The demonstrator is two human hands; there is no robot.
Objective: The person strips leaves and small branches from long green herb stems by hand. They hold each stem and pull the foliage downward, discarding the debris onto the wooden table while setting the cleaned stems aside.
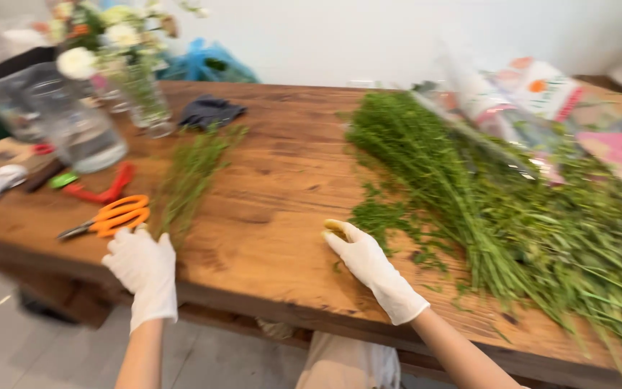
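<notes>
A brown wooden bench (275,180) is spanning the view, standing before a white wall (397,36) over a pale grey floor (16,346). Its planks are showing dark grain and knots.

A large heap of green stems (498,216) is lying across the right half of the bench, its fine leafy tips pointing toward the wall and its bare stalks fanning toward the near right corner. Loose green scraps are lying along its left side. Printed wrapping (534,101) is lying behind the heap. A smaller bunch of stems (192,173) is lying on the left half, well apart from the heap.

Both hands are wearing white gloves. The right hand (365,263) is resting flat on the bench with fingers extended, holding nothing, just beside the loose scraps. The left hand (142,263) is hanging at the near edge, loosely curled and holding nothing, near the orange scissors (109,216) and the lower end of the smaller bunch.

A glass vase of flowers (134,79), a clear jar (73,122), red clippers (102,189) and a dark cloth (210,112) are occupying the far left.
</notes>
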